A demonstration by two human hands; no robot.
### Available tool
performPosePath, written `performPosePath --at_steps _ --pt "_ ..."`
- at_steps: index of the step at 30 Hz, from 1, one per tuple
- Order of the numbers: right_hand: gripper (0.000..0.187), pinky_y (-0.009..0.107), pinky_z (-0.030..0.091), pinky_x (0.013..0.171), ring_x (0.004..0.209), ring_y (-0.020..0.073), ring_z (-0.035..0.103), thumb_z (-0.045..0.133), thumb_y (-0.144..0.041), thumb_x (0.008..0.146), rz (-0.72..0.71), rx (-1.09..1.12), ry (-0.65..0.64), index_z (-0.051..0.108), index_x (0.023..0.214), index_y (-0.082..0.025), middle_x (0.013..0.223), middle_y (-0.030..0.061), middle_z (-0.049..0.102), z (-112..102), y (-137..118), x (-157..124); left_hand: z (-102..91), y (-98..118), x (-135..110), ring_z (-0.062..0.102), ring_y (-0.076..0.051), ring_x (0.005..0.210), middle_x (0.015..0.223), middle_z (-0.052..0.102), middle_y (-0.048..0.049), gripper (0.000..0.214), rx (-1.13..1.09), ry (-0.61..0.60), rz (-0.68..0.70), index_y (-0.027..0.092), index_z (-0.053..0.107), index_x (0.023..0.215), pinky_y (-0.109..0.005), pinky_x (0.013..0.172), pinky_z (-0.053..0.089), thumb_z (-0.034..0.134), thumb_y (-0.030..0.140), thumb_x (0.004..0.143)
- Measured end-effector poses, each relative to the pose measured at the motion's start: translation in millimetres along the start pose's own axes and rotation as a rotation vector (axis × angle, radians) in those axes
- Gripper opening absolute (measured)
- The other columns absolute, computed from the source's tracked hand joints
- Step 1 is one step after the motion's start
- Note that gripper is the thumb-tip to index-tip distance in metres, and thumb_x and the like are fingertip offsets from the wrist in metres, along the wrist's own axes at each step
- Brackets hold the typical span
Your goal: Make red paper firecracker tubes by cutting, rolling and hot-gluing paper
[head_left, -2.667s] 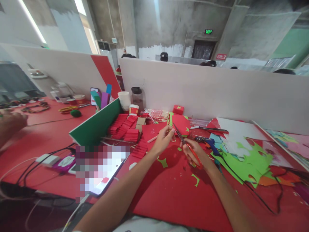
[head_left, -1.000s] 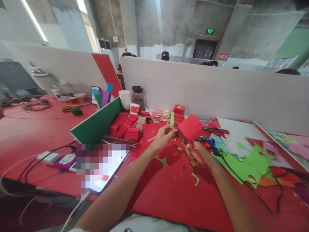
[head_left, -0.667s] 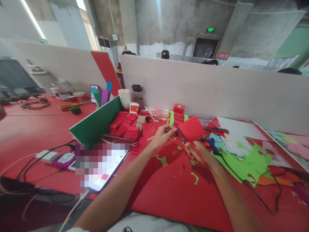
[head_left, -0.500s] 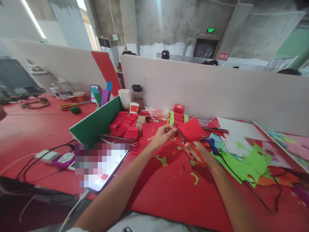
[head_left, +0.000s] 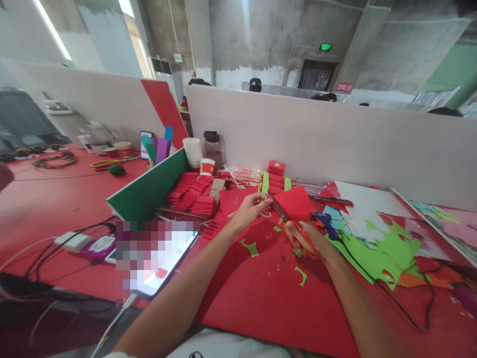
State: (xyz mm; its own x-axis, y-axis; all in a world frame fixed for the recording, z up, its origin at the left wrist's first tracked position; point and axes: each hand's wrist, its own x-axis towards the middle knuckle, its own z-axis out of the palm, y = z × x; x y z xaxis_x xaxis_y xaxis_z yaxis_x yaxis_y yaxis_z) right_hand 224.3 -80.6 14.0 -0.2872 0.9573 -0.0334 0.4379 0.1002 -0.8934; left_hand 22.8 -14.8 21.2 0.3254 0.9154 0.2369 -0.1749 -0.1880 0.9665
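- Head view, hands: the left hand (head_left: pixel 250 209) has thumb and fingertips pinched together at the near corner of a red piece (head_left: pixel 296 203). As far as can be seen, that corner is what it grips. The piece is lifted off the table (head_left: pixel 268 298) and tilted.
- Head view, tool: the right hand (head_left: pixel 303 237) is closed through the red handles of the scissors (head_left: pixel 286 220). The blades run up and left to the edge of the red piece, right beside the left fingertips. Whether the blades are parted or shut is too small to tell.
- Head view, where the work is: the red piece sits mid-table, just ahead of both hands, with a glue gun (head_left: pixel 325 221) close to its right.
- Head view, done so far, judging by what lies about: rows of red stacks (head_left: pixel 194 194) sit to the left by a green board (head_left: pixel 149 191). More stacks with green strips (head_left: pixel 265 182) stand behind the hands. Green offcuts (head_left: pixel 387 251) lie at the right and small green scraps (head_left: pixel 251 248) lie near the wrists.
- Head view, left to do: the cut on the held piece looks barely begun, since its outline reads as a whole square.
- Head view, rest: a phone (head_left: pixel 156 258) lies near the left forearm, and a cup (head_left: pixel 193 151) stands by the partition (head_left: pixel 335 144).
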Motion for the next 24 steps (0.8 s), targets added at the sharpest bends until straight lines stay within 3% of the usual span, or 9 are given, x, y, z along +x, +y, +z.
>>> performPosePath --at_steps 8,17,20,24 --pt "0.055 0.024 0.039 0.038 0.038 0.0119 0.044 0.041 -0.073 0.084 0.064 -0.035 0.027 0.043 0.064 -0.022 0.050 -0.0038 0.042 3.4 -11.1 -2.1 3.8 3.0 -2.4 0.049 -0.007 0.052 0.058 0.053 0.0051 0.030 -0.026 0.016 -0.005 0.016 0.052 0.074 -0.021 0.058 0.043 0.069 0.040 0.077" --pt "0.055 0.024 0.039 0.037 0.037 0.0117 0.043 0.039 -0.072 0.086 0.043 -0.038 0.004 0.041 0.062 -0.022 0.050 -0.0040 0.041 3.3 -11.0 -2.2 2.9 -3.3 -0.8 0.050 -0.007 0.051 0.061 0.054 0.0057 0.029 -0.041 0.019 0.018 0.017 0.050 0.078 -0.022 0.059 0.044 0.067 0.041 0.077" --pt "0.054 0.024 0.038 0.036 0.037 0.0120 0.042 0.040 -0.071 0.085 0.041 -0.014 0.011 0.045 0.067 -0.022 0.051 -0.0042 0.041 3.7 -7.2 -0.9 1.9 -6.4 0.7 0.052 -0.008 0.051 0.060 0.054 0.0058 0.026 -0.043 0.018 0.028 0.018 0.049 0.078 -0.022 0.058 0.043 0.064 0.039 0.079" --pt "0.054 0.024 0.037 0.034 0.036 0.0119 0.041 0.041 -0.070 0.086 0.006 -0.001 0.012 0.056 0.090 -0.018 0.054 -0.0053 0.041 4.0 -2.8 0.3 1.7 -5.5 0.9 0.051 -0.008 0.051 0.058 0.052 0.0059 0.022 -0.046 0.028 0.035 0.018 0.049 0.077 -0.022 0.057 0.043 0.063 0.036 0.079"
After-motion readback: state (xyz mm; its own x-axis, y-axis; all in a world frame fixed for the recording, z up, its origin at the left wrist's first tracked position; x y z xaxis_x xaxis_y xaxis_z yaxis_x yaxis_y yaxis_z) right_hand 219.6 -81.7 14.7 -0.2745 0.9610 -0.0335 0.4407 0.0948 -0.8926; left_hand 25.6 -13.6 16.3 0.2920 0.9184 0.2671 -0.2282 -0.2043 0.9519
